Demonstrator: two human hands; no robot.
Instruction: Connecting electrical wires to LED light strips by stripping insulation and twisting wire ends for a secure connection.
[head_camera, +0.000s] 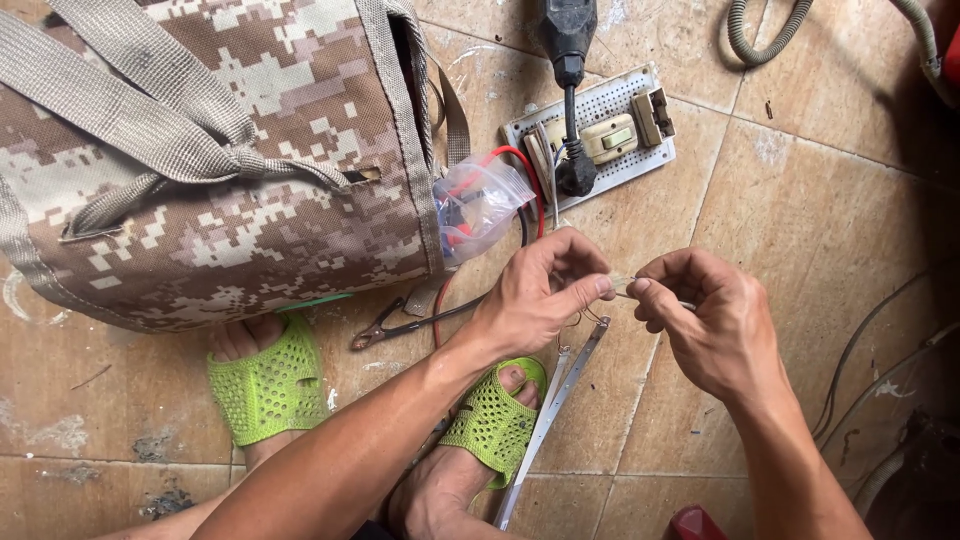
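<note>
clear plastic bag (478, 205) beside camouflage bag (215, 160), above left hand (535, 300).

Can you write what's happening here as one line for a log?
left hand: pinches thin wire | right hand: pinches same wire | below: metal strip | nearby: camouflage bag, socket board, plastic bag

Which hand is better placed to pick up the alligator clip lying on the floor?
Probably the left hand: the alligator clip lies on its side. The right hand is farther away; both pinch a thin wire.
</note>
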